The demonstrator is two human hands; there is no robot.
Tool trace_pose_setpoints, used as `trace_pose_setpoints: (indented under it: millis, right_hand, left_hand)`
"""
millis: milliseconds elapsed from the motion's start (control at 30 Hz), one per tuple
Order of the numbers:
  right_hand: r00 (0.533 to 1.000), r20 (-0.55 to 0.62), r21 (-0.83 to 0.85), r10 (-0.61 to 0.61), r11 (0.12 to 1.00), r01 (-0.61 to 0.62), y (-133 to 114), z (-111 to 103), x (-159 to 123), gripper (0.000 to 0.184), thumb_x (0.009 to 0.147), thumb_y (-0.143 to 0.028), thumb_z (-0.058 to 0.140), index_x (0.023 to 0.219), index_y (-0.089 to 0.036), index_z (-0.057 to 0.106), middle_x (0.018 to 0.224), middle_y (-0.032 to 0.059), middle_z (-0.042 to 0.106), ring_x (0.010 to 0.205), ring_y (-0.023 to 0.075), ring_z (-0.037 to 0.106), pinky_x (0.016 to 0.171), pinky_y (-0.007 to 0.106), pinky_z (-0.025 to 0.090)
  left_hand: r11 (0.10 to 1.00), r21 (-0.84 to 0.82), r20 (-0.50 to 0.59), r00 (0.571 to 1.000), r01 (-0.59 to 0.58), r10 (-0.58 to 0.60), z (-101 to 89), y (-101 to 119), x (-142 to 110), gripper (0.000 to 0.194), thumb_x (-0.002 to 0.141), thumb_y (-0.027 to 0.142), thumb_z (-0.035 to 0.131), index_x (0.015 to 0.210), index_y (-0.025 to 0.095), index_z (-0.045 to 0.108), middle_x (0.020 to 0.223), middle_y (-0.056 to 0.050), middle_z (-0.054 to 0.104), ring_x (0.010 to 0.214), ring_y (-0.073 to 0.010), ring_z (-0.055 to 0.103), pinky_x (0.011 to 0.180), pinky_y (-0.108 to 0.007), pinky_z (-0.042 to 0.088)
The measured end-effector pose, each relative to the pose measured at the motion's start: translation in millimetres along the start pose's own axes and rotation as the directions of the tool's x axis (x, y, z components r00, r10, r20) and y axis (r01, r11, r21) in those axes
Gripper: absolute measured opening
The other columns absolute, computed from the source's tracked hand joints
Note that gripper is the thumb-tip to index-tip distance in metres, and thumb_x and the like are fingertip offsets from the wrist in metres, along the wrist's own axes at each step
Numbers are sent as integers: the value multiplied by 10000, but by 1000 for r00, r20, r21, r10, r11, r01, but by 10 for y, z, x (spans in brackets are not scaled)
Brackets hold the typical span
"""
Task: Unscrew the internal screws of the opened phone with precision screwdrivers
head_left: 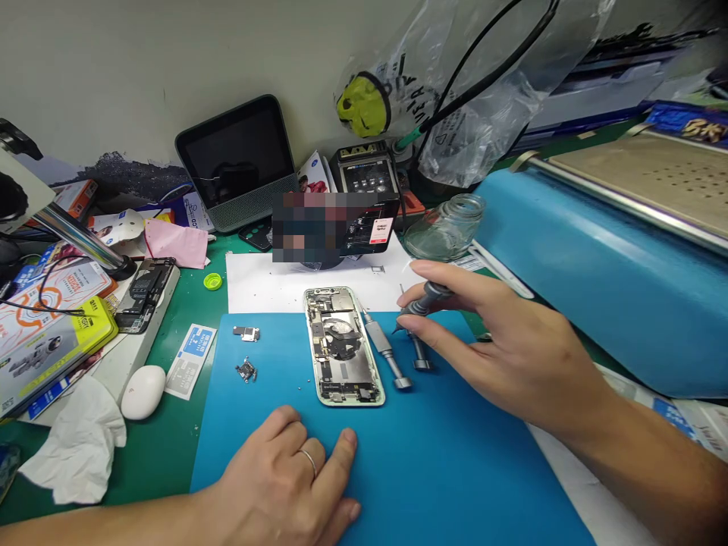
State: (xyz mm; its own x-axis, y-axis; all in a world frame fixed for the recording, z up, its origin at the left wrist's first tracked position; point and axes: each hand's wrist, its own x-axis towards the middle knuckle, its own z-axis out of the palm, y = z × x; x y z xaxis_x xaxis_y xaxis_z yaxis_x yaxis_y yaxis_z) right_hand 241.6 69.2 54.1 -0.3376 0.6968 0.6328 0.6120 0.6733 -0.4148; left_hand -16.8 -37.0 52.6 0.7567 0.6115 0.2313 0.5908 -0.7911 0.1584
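Observation:
An opened phone (348, 371) lies on the blue mat (432, 470), its inner boards and round coil exposed. My right hand (512, 353) pinches a dark grey screwdriver (426, 299) between thumb and fingers, held above the mat to the right of the phone. Below it lie a silver-grey screwdriver (381, 343) alongside the phone and another dark screwdriver (421, 355). Resting on the mat just in front of the phone, my left hand (290, 474) is empty, index finger stretched out and the other fingers bent. A small metal plate (246, 334) and a cluster of small parts (246, 370) sit left of the phone.
Behind the mat stand a dark-screened tablet-like device (236, 155), a black box (372, 227) and a glass jar (447, 227). On the left are a white earbud case (143, 392), crumpled tissue (80, 447) and stacked boxes (57, 349). A large blue machine (603, 296) flanks the right.

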Motion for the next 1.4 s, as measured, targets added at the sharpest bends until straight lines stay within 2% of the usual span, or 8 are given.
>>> trace_pose_setpoints:
  millis: [133, 267, 433, 600, 900, 1100, 1400]
  right_hand:
    - [1000, 1, -16, -15, 1000, 15, 3, 1, 3, 604, 964, -243, 653, 1508, -366, 421, 1175, 31, 758, 892, 237, 768, 832, 407, 647]
    - [1000, 0, -21, -23, 1000, 23, 10, 6, 1, 615, 964, -241, 652, 1516, -366, 410, 1159, 34, 762, 874, 237, 769, 809, 402, 647]
    - [1000, -7, -34, -21, 999, 21, 7, 4, -3, 601, 963, -244, 652, 1509, -349, 424, 1263, 50, 736, 878, 241, 777, 798, 400, 644]
    - [1000, 3, -33, -24, 999, 24, 11, 6, 8, 601, 965, -246, 648, 1510, -356, 418, 1269, 48, 734, 883, 242, 778, 797, 404, 645]
    - [999, 10, -35, -47, 998, 48, 24, 8, -3, 618, 966, -229, 649, 1523, -340, 407, 1305, 59, 719, 959, 249, 775, 834, 397, 646]
    - [995, -30, -68, -99, 993, 97, 27, 13, 6, 593, 959, -209, 661, 1506, -278, 442, 1261, 81, 740, 876, 225, 782, 769, 354, 644]
    - [994, -25, -65, -107, 992, 106, 38, 13, 13, 600, 957, -204, 661, 1509, -283, 438, 1285, 79, 730, 922, 232, 783, 810, 348, 641]
  left_hand:
    - [1000, -2, 4, 1000, 2, -2, 5, -3, -6, 400, 1084, 321, 440, 1328, 30, 566, 782, -52, 671, 636, -196, 606, 748, -406, 540]
    - [1000, -5, -6, 1000, -7, 7, 14, -9, -1, 412, 1104, 308, 366, 1323, 24, 568, 772, -56, 668, 630, -192, 600, 731, -399, 537]
    - [1000, 2, -41, 999, -14, 14, 30, -14, 3, 424, 1113, 289, 304, 1310, 26, 572, 753, -55, 662, 602, -193, 583, 710, -394, 526]
    - [1000, 4, -50, 999, -15, 16, 24, -10, 12, 438, 1121, 282, 266, 1298, 27, 575, 741, -50, 657, 593, -188, 579, 710, -385, 510]
    - [1000, 9, -60, 998, -18, 19, 46, -8, 1, 425, 1119, 277, 279, 1288, 26, 578, 721, -38, 647, 587, -188, 576, 715, -385, 513]
    - [1000, 7, -55, 998, -23, 23, 43, -9, -4, 423, 1123, 278, 285, 1286, 23, 581, 716, -30, 642, 587, -186, 580, 703, -386, 507]
    - [1000, 18, -67, 998, -13, 15, 55, -8, -7, 424, 1120, 279, 279, 1285, 32, 580, 717, -27, 640, 587, -190, 574, 701, -388, 505]
